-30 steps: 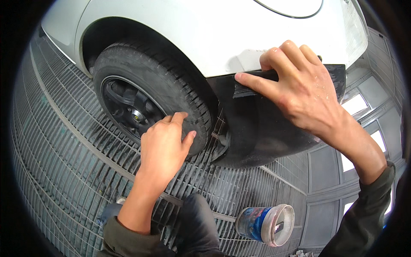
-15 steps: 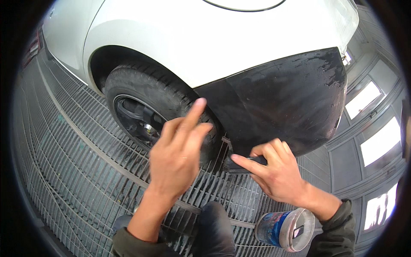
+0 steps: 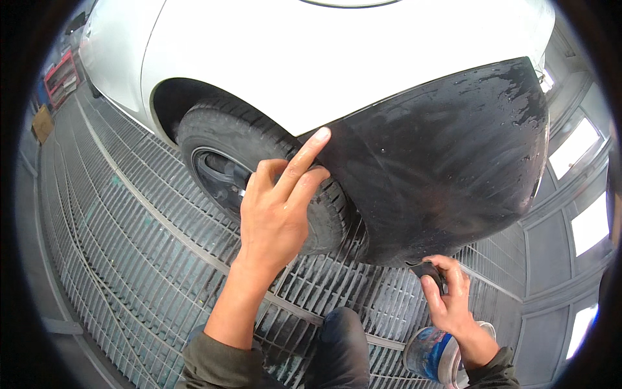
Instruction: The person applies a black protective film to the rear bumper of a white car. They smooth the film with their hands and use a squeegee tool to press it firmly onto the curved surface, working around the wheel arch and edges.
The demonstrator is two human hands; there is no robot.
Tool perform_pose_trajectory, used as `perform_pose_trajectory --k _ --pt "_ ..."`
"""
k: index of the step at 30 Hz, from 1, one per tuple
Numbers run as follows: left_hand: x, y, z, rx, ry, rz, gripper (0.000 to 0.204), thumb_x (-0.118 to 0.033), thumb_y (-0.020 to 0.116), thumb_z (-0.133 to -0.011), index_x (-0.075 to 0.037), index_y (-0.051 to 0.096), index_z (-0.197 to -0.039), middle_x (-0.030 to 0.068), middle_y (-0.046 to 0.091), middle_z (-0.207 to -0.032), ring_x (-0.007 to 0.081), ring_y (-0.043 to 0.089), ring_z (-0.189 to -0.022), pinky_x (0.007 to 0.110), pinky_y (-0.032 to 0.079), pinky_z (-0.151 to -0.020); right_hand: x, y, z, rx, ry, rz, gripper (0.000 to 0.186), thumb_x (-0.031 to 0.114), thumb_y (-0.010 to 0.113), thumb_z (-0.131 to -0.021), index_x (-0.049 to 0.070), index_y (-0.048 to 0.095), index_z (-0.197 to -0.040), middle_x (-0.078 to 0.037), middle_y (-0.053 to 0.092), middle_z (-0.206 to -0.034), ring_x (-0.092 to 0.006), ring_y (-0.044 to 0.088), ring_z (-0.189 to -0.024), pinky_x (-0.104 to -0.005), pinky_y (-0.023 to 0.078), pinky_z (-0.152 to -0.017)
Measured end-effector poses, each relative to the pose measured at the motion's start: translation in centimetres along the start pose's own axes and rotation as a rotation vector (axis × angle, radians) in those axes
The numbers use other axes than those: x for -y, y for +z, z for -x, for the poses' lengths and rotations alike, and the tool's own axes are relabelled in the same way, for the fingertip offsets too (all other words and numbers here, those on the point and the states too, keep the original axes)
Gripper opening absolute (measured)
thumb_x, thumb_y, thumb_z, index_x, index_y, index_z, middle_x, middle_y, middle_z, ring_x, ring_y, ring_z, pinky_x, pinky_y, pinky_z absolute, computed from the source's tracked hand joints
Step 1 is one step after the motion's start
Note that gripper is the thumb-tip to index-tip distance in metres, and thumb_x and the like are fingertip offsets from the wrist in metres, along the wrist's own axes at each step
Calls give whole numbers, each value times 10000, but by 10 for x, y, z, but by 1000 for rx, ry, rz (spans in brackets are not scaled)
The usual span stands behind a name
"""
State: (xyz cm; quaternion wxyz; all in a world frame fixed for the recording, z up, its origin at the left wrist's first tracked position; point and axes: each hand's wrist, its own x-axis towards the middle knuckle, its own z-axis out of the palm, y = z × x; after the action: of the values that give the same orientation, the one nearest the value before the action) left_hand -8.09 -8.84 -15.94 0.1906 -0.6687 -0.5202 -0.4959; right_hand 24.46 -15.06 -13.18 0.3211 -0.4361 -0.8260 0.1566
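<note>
A black, wet-looking bumper [image 3: 447, 162] curves down from the white car body [image 3: 233, 45], with water drops and smears on its upper right. My left hand [image 3: 275, 217] is in front of the rear wheel [image 3: 220, 139], holding nothing. Its index finger stretches to the bumper's front edge near the wheel arch; whether it touches cannot be told. Below the bumper's lower edge, my right hand [image 3: 453, 301] pinches a dark, bent pad, seemingly sandpaper [image 3: 430, 273], between thumb and fingers.
A clear plastic bucket [image 3: 427, 353] with a blue label stands under my right wrist, partly covered. Metal grating [image 3: 162, 272] forms the floor around my knee [image 3: 343, 337]. A red rack [image 3: 61, 81] stands far left, and panelled walls with bright windows [image 3: 589, 223] rise on the right.
My right hand has moved right and down, away from the wheel side, with the dark pad in it. The left index finger has shifted slightly up and right. The view has also shifted.
</note>
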Motion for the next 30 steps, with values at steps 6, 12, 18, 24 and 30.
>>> perform_pose_trajectory --k 6,12,18,24,30 --pt "-5 1 -7 -18 9 65 301 69 622 -775 -52 714 -1035 14 655 -1518 289 630 -956 368 561 -841 -9 7 13 -93 294 -478 215 29 542 -1039 3 518 -1251 -86 706 -962 -112 678 -799 -317 576 -734" --pt "3 -1 -6 -57 23 160 458 191 510 -792 -22 672 -1165 154 663 -1482 339 632 -1072 436 526 -933 11 3 -31 -89 371 -585 153 115 734 -1040 10 627 -1069 -51 730 -936 -89 695 -844 -302 580 -756" --pt "-8 -3 -16 -66 9 176 390 165 496 -860 -21 645 -1169 173 676 -1429 365 636 -1116 454 522 -944 35 -25 -77 -322 186 -448 131 110 771 -1013 -1 725 -1066 14 706 -968 -50 603 -917 -257 509 -853" --pt "-14 -8 -14 -27 -30 196 396 139 514 -884 -29 631 -1223 189 626 -1486 398 624 -1191 464 508 -999 53 -54 -111 -396 160 -446 107 85 741 -1011 -17 717 -1033 27 702 -941 -33 595 -871 -240 508 -801" --pt "-26 1 -15 5 127 90 485 -12 646 -937 -43 588 -1417 227 496 -1627 408 465 -1481 557 324 -1238 44 -74 -152 -627 87 -574 143 74 734 -1012 -27 715 -1111 -6 741 -949 -43 658 -845 -233 532 -762"
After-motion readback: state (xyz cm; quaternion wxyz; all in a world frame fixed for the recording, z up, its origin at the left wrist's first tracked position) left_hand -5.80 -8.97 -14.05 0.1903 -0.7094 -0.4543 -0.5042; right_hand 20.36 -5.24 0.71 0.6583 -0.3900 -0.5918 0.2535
